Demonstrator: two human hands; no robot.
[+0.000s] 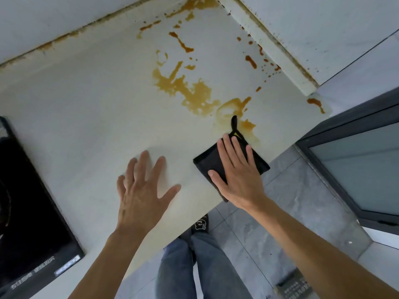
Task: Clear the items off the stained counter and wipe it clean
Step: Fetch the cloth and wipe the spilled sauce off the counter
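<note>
Two bare hands are showing in my feed, resting well apart on the smooth, pale counter (86, 117). I am seeing the right hand (237, 171) pressing flat, fingers extended, on a folded black cloth (207, 162), a squarish pad with a thin hanging loop, lying near the counter's front edge. Its loop end is touching the nearest of the glossy amber-brown stains (190, 91), which are spreading in irregular blotches and droplets toward the back corner. The left hand (140, 190) is lying splayed and empty on bare surface, beside a black glass cooktop (30, 201).
</note>
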